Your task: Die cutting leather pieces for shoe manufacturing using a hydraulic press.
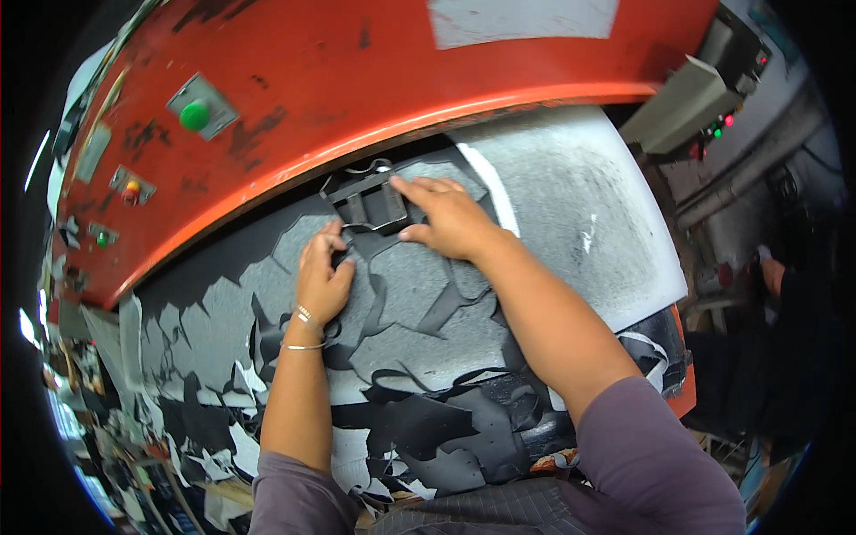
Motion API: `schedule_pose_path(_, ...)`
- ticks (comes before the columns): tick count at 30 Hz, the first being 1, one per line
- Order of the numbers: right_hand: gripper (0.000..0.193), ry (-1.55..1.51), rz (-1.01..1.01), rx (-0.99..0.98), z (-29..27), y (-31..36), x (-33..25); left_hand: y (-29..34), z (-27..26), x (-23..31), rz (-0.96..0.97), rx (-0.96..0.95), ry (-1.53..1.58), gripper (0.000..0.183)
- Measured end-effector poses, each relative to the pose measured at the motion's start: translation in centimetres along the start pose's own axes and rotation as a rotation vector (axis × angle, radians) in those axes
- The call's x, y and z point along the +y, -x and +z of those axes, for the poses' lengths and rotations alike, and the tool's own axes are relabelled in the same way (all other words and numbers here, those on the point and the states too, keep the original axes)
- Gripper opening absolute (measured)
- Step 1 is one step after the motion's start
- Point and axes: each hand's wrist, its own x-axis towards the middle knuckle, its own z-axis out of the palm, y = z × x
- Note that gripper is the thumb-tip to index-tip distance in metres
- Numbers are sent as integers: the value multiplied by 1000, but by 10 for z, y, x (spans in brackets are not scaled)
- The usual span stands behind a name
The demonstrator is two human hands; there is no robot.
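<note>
A dark metal cutting die (373,201), an open frame with crossbars, lies on black sheet material (241,234) under the front edge of the red machine. My right hand (446,217) is closed on the die's right side, its fingers at the upper corner and its thumb at the lower one. Beside the die's lower left corner is my left hand (323,275), fingers loosely bent and thumb apart, with nothing visible between them. Around both hands, irregular black scraps (443,308) lie on the worn grey cutting board (406,276).
The red machine body (294,80) spans the far side, with a green button (194,115) at its left. A white board (580,214) extends to the right. Black offcuts (446,437) and white scraps pile along the near edge. A control box (682,105) stands at the far right.
</note>
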Motion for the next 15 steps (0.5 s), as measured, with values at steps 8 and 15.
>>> schedule_pose_path(8,79,-78,1,-41,-20,23,21,7,32,32,47,-6,-147,41)
schedule_pose_path(15,80,-200,79,-60,-31,30,33,-1,53,41,38,-7,-153,43)
